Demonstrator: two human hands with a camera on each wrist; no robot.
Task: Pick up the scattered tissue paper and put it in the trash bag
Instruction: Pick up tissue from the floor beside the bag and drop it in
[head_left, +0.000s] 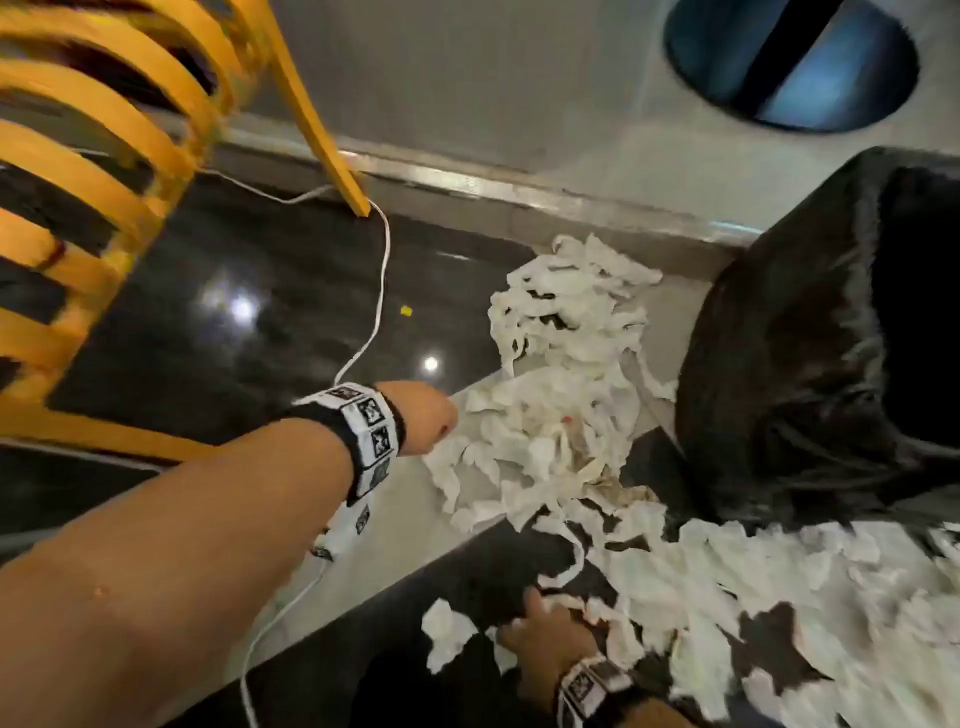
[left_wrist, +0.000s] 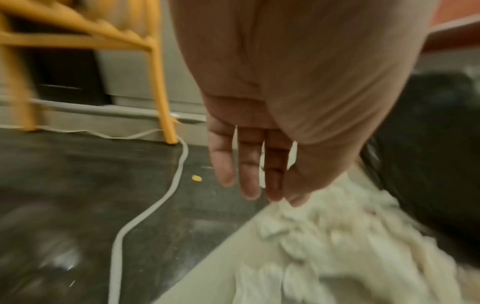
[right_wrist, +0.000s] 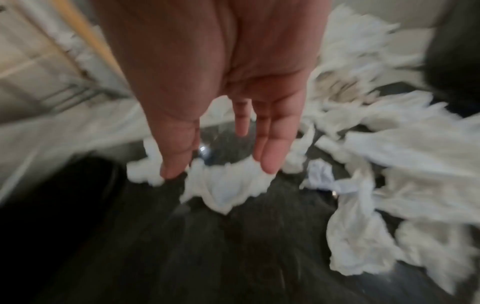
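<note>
Tissue paper (head_left: 550, 415): scattered on the floor (head_left: 260, 312), heaped just left of the trash bag (head_left: 821, 353) at your 2 o'clock.
Your left hand (head_left: 421, 418): grip relaxed, fingers (left_wrist: 249, 164) straight above the heap.
Your right hand (head_left: 545, 631): at 5 o'clock, grip spread open; fingers (right_wrist: 272, 148) seemingly touching a scrap, though blurred.
Cable (head_left: 382, 291): at 11 o'clock.

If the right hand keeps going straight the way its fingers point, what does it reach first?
Most likely the loose tissue scrap lying on the dark floor just beyond the right hand; its fingers are straight and hold nothing. Blur hides whether they already touch it.
</note>
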